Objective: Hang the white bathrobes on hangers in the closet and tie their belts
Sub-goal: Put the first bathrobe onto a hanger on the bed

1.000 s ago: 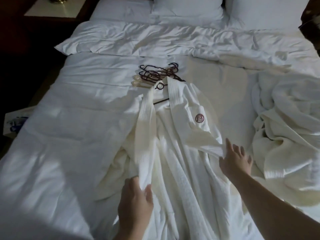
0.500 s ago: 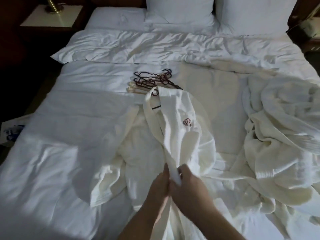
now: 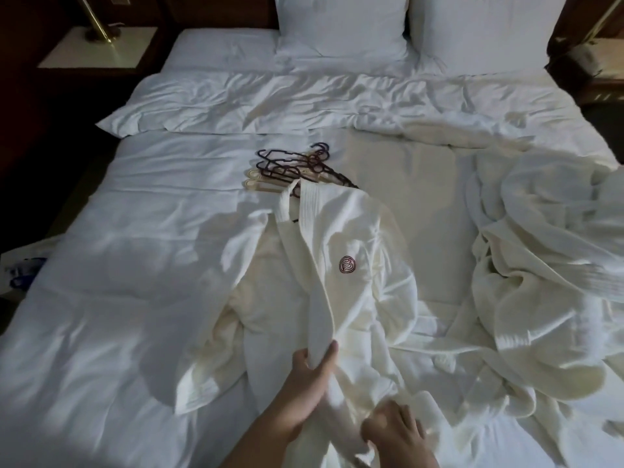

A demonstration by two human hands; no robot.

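A white bathrobe (image 3: 364, 238) with a round red logo lies front up in the middle of the bed, on a hanger whose dark hook shows at its collar. Its two front lapels are crossed. My left hand (image 3: 310, 386) grips the lapel edge below the logo, thumb on top. My right hand (image 3: 393, 430) rests lower on the robe's front, fingers curled into the cloth. A pile of dark and cream hangers (image 3: 293, 167) lies just beyond the collar. A second white bathrobe (image 3: 533, 282) is crumpled on the bed's right side.
The bed (image 3: 135, 298) has a rumpled white duvet and two pillows (image 3: 341, 25) at the headboard. A nightstand with a brass lamp (image 3: 98, 45) stands at the far left, another nightstand (image 3: 601, 62) at the far right. A white bag (image 3: 20, 268) lies beside the bed's left edge.
The robe's fronts were spread apart, then drawn together and crossed. My hands met at the lapels; now the left holds the lapel and the right has dropped lower on the robe.
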